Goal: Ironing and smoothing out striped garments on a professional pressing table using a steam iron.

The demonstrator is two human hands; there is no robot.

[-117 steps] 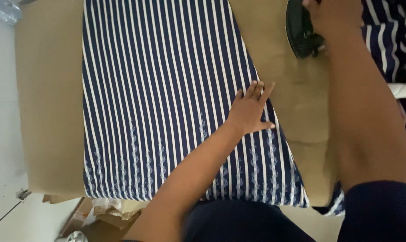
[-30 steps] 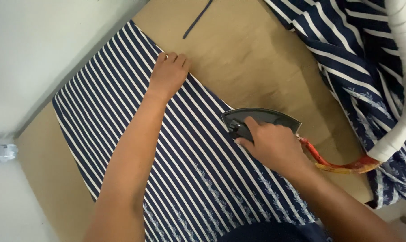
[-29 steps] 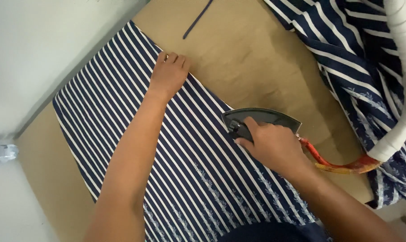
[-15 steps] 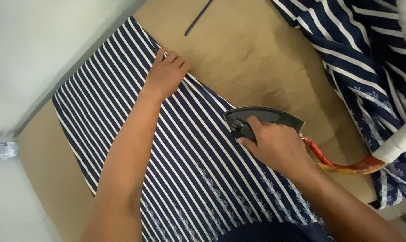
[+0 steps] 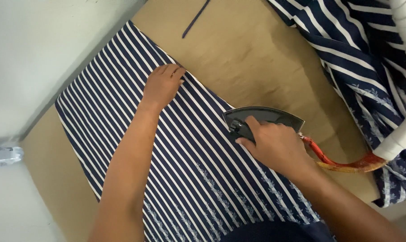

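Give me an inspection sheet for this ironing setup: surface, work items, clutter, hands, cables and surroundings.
Surface: tan padded board, bare at the top.
Work items: navy white-striped cloth lying flat; dark iron at its right edge.
Clutter: second striped fabric heaped at right; thin dark strip at the top.
Hands: left hand pressed flat on the cloth; right hand gripping the iron's handle.
Cables: red cord from the iron's rear, joining a white wrapped hose.
Surroundings: pale floor; small bottle at left.
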